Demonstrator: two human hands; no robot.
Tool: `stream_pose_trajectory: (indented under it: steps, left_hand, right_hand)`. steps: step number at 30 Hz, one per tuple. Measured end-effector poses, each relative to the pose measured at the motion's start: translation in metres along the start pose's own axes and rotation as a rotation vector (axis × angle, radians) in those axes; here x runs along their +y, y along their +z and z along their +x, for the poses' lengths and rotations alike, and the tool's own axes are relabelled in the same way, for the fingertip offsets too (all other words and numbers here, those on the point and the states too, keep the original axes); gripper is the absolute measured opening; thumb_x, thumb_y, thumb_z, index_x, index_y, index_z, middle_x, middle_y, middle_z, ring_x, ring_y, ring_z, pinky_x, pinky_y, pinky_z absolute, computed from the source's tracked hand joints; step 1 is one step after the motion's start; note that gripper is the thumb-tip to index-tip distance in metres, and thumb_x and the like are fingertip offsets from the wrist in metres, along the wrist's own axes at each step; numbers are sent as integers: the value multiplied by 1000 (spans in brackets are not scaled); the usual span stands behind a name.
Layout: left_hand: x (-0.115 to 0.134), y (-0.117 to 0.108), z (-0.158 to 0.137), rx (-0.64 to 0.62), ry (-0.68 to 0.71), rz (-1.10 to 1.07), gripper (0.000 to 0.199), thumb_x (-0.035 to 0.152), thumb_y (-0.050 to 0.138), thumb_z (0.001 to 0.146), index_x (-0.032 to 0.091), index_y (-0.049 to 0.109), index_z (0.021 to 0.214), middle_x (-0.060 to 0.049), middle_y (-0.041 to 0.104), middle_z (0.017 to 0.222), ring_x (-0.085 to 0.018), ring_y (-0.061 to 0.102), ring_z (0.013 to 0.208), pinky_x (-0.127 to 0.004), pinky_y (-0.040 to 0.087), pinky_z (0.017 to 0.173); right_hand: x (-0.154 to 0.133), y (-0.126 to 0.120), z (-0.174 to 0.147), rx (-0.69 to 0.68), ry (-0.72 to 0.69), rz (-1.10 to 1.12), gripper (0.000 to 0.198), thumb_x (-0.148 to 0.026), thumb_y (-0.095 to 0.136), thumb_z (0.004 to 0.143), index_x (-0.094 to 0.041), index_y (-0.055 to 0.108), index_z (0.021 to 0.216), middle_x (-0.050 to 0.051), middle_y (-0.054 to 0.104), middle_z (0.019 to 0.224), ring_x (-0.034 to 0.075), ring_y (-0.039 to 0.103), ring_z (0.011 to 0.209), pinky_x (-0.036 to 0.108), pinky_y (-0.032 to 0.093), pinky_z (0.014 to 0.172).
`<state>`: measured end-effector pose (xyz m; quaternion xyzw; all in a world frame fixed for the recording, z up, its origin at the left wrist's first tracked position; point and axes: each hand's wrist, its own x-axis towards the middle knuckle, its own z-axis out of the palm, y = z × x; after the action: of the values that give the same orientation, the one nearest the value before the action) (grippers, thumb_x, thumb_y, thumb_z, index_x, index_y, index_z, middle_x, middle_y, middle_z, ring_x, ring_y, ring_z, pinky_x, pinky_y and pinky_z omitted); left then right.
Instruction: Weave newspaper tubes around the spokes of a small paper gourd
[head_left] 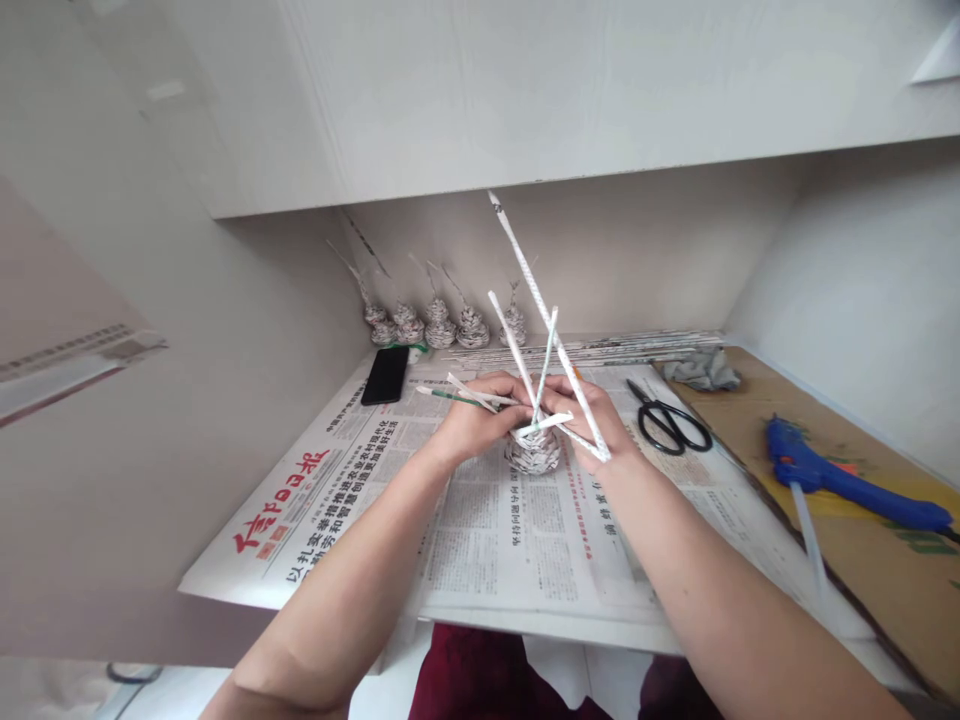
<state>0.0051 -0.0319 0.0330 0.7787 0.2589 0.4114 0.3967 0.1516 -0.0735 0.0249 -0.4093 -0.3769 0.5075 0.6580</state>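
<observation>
A small round weave of rolled paper strips (pixel 533 453) stands on the newspaper (pixel 480 560) in front of me. Several white paper strips (pixel 541 290) stick up and out from its top, the longest leaning up to the left. My left hand (pixel 487 412) is closed on the weave's left side, with strips pointing left past its fingers. From the right, my right hand (pixel 596 412) closes round the far side, its fingertips partly hidden behind the strips. Both hands meet near the weave's top edge.
Several finished-looking gourd-shaped paper weaves (pixel 439 325) line the back wall. Long rolled paper strips (pixel 622 347) lie along the rear. A black phone (pixel 385 375) is at left. Black scissors (pixel 670 423), a grey cloth (pixel 703 369) and a blue glue gun (pixel 847 480) on cardboard (pixel 757 425) are at right.
</observation>
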Motion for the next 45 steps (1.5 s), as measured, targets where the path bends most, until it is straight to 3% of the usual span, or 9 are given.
stream_pose_trajectory:
  steps: [7, 16, 20, 25, 29, 32, 36, 42, 45]
  left_hand:
    - [2, 7, -2, 113, -158, -118, 16, 26, 72, 69, 13, 61, 68, -1, 62, 66, -9, 55, 53, -20, 47, 49]
    - [-5, 6, -1, 81, -254, -200, 21, 27, 76, 65, 12, 62, 71, 1, 60, 62, -7, 51, 48, -19, 43, 43]
    - [-8, 5, -1, 76, -205, -168, 26, 28, 75, 66, 14, 66, 86, -1, 65, 71, -10, 56, 57, -21, 46, 51]
    - [-3, 3, 0, -1, -54, -71, 11, 25, 68, 74, 15, 69, 78, -4, 69, 79, -15, 62, 75, -27, 50, 72]
    - [-4, 5, 0, 42, -29, -41, 8, 20, 65, 75, 17, 71, 79, -4, 72, 83, -17, 65, 79, -30, 52, 77]
    - [-6, 7, 1, 122, -20, -34, 7, 18, 67, 73, 17, 71, 78, -4, 73, 84, -18, 66, 80, -30, 52, 79]
    - [-6, 8, 1, 193, -41, -48, 5, 19, 69, 72, 18, 71, 76, -3, 73, 82, -18, 66, 79, -31, 52, 78]
    - [-6, 7, 3, 322, -64, -31, 6, 14, 67, 70, 18, 70, 72, -3, 72, 78, -19, 66, 78, -32, 53, 78]
    - [-6, 9, 3, 330, -51, -37, 7, 14, 66, 71, 18, 70, 73, -3, 72, 79, -18, 67, 80, -31, 52, 79]
  right_hand:
    - [2, -1, 1, -13, -33, -16, 32, -36, 86, 51, -16, 68, 69, -1, 63, 59, 13, 57, 52, 27, 46, 51]
    - [6, 0, 1, -45, -104, -74, 24, -34, 82, 56, -18, 70, 70, -1, 63, 61, 13, 56, 53, 26, 44, 49]
    - [11, -2, 4, -42, -202, -187, 20, -31, 81, 58, -18, 71, 68, 0, 64, 67, 13, 55, 57, 26, 44, 52]
    - [14, -2, 4, -59, -278, -313, 19, -33, 77, 65, -19, 73, 77, 2, 63, 72, 14, 56, 62, 27, 45, 56]
    - [12, 0, 6, 74, -282, -244, 28, -38, 77, 64, -19, 69, 84, 3, 67, 77, 16, 59, 68, 29, 50, 61]
    - [11, -1, 9, 203, -165, -106, 38, -43, 81, 57, -19, 65, 82, 3, 68, 74, 17, 62, 65, 30, 50, 59]
    - [11, -2, 9, 131, 82, 8, 42, -42, 86, 47, -16, 67, 74, 2, 65, 58, 16, 57, 48, 30, 46, 47]
    - [14, -6, 13, 217, 25, 121, 37, -34, 87, 44, -17, 70, 71, 2, 69, 65, 17, 63, 60, 30, 50, 59]
    - [17, -4, 12, 152, 74, 40, 35, -41, 86, 47, -17, 68, 64, 1, 65, 58, 16, 60, 55, 28, 47, 54]
